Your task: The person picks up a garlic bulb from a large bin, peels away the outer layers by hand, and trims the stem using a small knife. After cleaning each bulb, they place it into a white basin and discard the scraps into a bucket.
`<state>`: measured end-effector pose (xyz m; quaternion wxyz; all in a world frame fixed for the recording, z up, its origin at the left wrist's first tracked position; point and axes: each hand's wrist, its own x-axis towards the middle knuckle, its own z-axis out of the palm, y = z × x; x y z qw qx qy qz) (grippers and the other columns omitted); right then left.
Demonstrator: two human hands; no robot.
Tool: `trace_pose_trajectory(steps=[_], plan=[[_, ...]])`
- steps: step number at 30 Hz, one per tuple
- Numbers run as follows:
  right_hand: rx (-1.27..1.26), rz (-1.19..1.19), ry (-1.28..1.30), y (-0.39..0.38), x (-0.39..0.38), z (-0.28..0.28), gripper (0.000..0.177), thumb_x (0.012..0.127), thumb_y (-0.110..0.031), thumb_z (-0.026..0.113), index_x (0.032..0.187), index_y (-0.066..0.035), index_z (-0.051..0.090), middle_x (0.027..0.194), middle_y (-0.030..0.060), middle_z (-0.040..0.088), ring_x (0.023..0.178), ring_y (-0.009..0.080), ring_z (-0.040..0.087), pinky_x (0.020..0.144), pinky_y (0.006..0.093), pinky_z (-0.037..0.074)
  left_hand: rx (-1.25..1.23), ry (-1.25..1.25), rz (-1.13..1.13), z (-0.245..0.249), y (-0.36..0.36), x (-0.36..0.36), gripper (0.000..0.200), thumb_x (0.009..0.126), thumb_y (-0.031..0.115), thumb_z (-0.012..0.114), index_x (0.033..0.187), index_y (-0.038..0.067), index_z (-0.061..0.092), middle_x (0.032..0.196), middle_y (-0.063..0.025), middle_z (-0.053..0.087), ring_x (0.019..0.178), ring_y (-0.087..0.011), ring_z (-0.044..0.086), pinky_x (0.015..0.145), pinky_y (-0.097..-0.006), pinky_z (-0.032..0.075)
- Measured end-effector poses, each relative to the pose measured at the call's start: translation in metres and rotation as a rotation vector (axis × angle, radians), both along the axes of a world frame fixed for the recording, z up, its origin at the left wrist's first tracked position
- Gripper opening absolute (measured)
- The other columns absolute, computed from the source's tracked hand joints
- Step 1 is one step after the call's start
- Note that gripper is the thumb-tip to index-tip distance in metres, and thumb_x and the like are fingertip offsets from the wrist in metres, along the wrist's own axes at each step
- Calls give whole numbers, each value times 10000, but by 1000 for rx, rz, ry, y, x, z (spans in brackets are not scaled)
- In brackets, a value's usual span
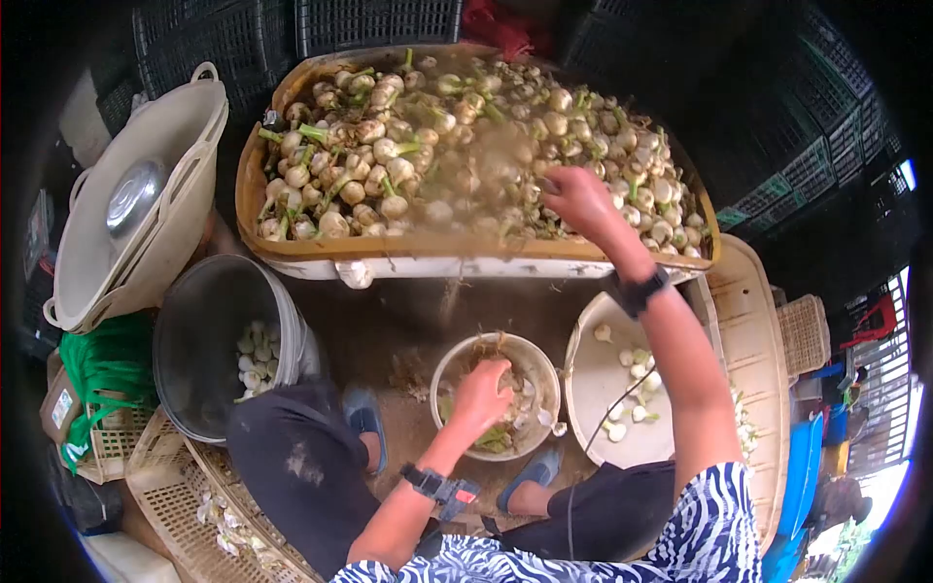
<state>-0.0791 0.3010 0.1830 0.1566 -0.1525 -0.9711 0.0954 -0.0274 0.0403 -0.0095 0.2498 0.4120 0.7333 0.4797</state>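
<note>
My right hand (583, 201) is closed over the right half of a wide tub (408, 247) heaped with garlic bulbs (374, 160), some with green stem stubs. What sits in its fingers, if anything, cannot be made out; a small dark spot shows near its fingertips. Between my knees, my left hand (481, 394) hovers over a round white bucket (442, 374) holding peelings and green scraps (498, 439). Its fingers are curled, and their contents are hidden. A blurred patch of dust or a smear covers the middle of the heap.
A grey bucket (194, 340) with cleaned bulbs (255, 361) stands left, below stacked white tubs (180, 146). Right of the scrap bucket, a white basin (583, 389) holds several bulbs. Woven baskets (160, 471) and green straps (102, 369) lie left; dark crates (379, 24) stand behind.
</note>
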Motion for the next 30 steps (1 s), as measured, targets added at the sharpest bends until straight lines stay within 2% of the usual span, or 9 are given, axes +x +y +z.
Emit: trace_pose_trajectory(steps=[8,14,17,19,22,23,26,29,30], plan=[[273,173,-442,78,-145,-73,550,691,-88,639,1234,-101,551,1065,200,628,995,391,577,829,469,467,22,-205,22,5,2,-26,332,756,117,600,1075,23,607,1044,-181,620,954,-357,592,844,-425,470],[128,144,-533,52,-139,-41,475,693,-189,697,1134,-40,601,1017,201,638,924,339,614,783,422,486,123,-298,89,12,-1,-34,307,787,110,592,1078,11,605,901,-161,648,842,-276,633,760,-362,498],[-40,118,-296,35,-98,-28,441,731,-211,696,1125,-35,603,834,126,642,706,205,612,620,346,490,289,-793,101,11,-1,-34,368,869,118,572,1224,32,526,993,-93,646,838,-178,622,732,-278,509],[-436,-63,-337,-19,-56,4,445,756,-199,695,1158,-41,589,762,46,597,603,118,537,536,275,457,446,-1048,170,32,-3,-38,439,903,193,533,1305,48,435,1049,-105,619,873,-189,616,721,-288,519],[-667,-37,-356,-91,13,-7,382,769,-228,671,1087,-23,621,772,70,640,622,102,548,557,277,473,576,-1503,224,52,-5,-36,434,950,304,433,1312,65,414,1162,-124,556,953,-208,601,724,-301,527],[-706,11,-370,-112,33,-22,446,790,-161,658,1209,-49,557,801,21,576,623,93,505,521,239,431,572,-1568,228,58,-8,-35,428,963,334,396,1296,67,432,1194,-125,535,974,-218,597,749,-313,532],[-746,43,-410,-146,86,-62,409,781,-125,635,1166,-3,568,843,22,592,671,95,519,584,260,460,621,-1772,90,19,-8,-25,386,928,218,500,1283,76,450,1183,-104,538,1027,-224,574,831,-332,526],[-821,37,-237,-152,126,-73,314,797,-80,592,1098,11,598,839,22,597,694,90,529,600,260,460,592,-1373,201,9,-18,-3,294,919,343,532,1087,104,561,1008,-57,610,878,-181,597,682,-329,502],[-746,31,-190,-155,137,-67,249,816,-62,571,1053,2,617,855,78,640,690,167,607,622,297,478,505,-1275,236,7,-23,-1,239,910,298,555,1051,106,575,980,-27,611,871,-152,596,667,-318,496]])
